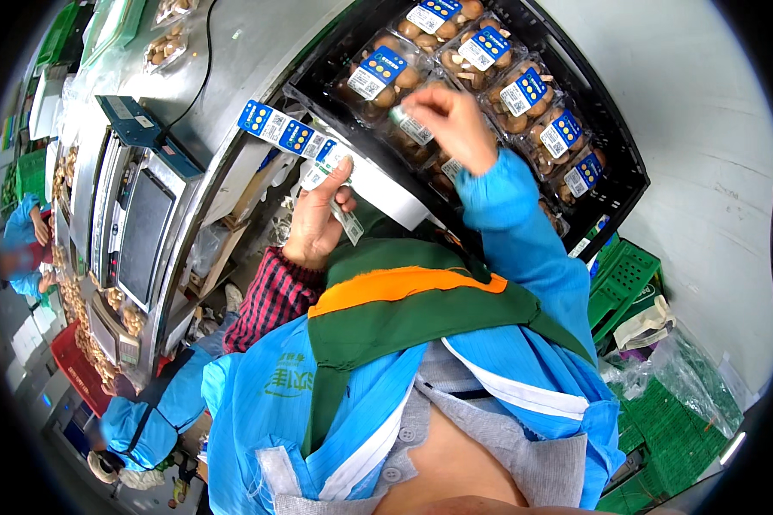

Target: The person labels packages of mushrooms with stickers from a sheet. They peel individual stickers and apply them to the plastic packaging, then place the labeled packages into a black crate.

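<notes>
My left hand (pixel 318 219) pinches a strip of blue-and-white labels (pixel 275 127) between thumb and fingers. One end of the strip reaches up toward the metal table, and another piece hangs below my fingers. Over the black crate (pixel 605 202), my right hand (pixel 455 124) has its fingertips closed on a label (pixel 414 129) against a clear pack of brown mushrooms. Whether that label is fully stuck down, I cannot tell. Several more mushroom packs (pixel 561 133) sit in the crate, most bearing a blue-and-white label on top. My wrist and sleeve hide part of the middle packs.
On the left, a metal table (pixel 240 51) carries a weighing scale (pixel 146 232) and bagged mushrooms (pixel 165 49). Green plastic crates (pixel 627 279) and clear plastic wrap (pixel 691 386) lie at the right. Two people in blue work at the far left, near a red crate (pixel 77 365).
</notes>
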{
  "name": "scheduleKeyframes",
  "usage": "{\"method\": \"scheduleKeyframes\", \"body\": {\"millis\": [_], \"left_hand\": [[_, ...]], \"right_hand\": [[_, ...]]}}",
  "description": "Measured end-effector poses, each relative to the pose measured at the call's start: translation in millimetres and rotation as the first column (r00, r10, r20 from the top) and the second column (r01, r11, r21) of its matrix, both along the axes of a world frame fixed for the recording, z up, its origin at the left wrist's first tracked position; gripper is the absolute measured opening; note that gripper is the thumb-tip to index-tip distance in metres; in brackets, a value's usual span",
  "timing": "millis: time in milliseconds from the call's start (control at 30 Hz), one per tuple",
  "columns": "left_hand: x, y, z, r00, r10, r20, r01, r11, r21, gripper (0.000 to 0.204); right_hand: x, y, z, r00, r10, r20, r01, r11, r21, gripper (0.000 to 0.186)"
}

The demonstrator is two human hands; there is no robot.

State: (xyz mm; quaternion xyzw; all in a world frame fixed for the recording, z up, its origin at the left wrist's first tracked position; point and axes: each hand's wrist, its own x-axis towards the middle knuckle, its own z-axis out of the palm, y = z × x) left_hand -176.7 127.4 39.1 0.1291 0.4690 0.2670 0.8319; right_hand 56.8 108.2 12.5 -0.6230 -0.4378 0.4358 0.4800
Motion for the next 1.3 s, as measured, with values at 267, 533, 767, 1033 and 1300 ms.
{"method": "scheduleKeyframes", "body": {"millis": [267, 533, 767, 1033, 1300], "left_hand": [[2, 7, 14, 0.989, -0.096, -0.112, 0.095, 0.995, -0.012, 0.02], [3, 9, 16, 0.98, -0.123, -0.155, 0.115, 0.991, -0.065, 0.018], [4, -2, 9, 0.997, -0.056, -0.049, 0.056, 0.998, 0.007, 0.01], [14, -25, 13, 0.973, -0.223, -0.063, 0.222, 0.975, -0.027, 0.01], [2, -33, -11, 0.984, -0.159, -0.077, 0.155, 0.986, -0.061, 0.013]], "right_hand": [[15, 61, -67, 0.885, 0.059, 0.462, 0.023, 0.985, -0.171, 0.014], [12, 61, -71, 0.736, 0.048, 0.676, 0.094, 0.981, -0.172, 0.02], [-12, -1, 12, 0.925, 0.379, -0.025, -0.376, 0.923, 0.086, 0.031], [-32, -79, 37, 0.914, 0.294, 0.279, -0.325, 0.943, 0.072, 0.021], [18, -91, 0, 0.999, -0.02, 0.029, 0.021, 0.999, -0.031, 0.011]]}}
